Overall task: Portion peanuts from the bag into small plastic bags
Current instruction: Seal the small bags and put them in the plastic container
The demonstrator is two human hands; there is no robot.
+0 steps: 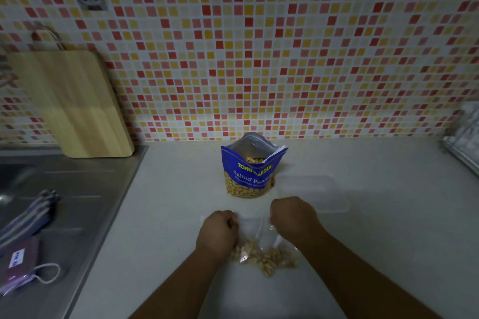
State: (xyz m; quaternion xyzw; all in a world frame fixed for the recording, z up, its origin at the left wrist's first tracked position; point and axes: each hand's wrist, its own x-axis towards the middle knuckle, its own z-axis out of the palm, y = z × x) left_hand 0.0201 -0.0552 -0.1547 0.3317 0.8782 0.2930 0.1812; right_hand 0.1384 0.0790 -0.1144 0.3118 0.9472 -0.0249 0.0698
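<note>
A blue bag of salted peanuts [248, 173] stands open on the white counter [176, 202], near the tiled wall. In front of it lies a small clear plastic bag [261, 246] with peanuts in its lower half. My left hand [217, 233] pinches the left end of that bag's top edge. My right hand [293, 217] pinches the right end. Both fists are closed on the bag's mouth.
A clear plastic container [313, 193] lies right of the peanut bag. A wooden cutting board [75, 103] leans on the wall at the left, above a steel sink drainboard [85, 189] holding a striped cloth [28, 217] and a face mask [23, 272]. A rack [464, 142] stands far right.
</note>
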